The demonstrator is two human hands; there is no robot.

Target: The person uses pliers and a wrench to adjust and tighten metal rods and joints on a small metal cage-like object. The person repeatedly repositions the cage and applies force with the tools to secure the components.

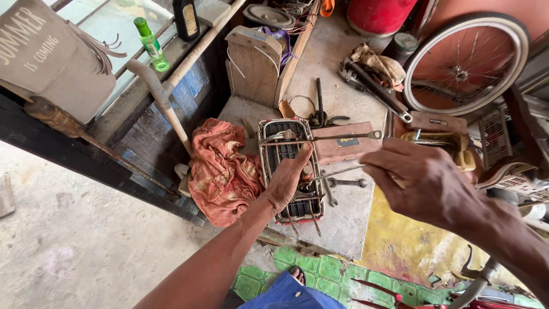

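Left hand (289,182) palm-down on wire tool tray (290,171), fingers spread, clamped on nothing; right hand (426,183) pinched shut on thin metal rod (337,171), long axis running leftward from the grip toward the tray; left hand nearer the tray; spanners (343,183) just below rod; orange rag (220,171) beyond the tray.

Crumpled orange rag (222,171), green bottle (151,43), bicycle wheel (466,64), red drum (380,15), wooden box (255,64)
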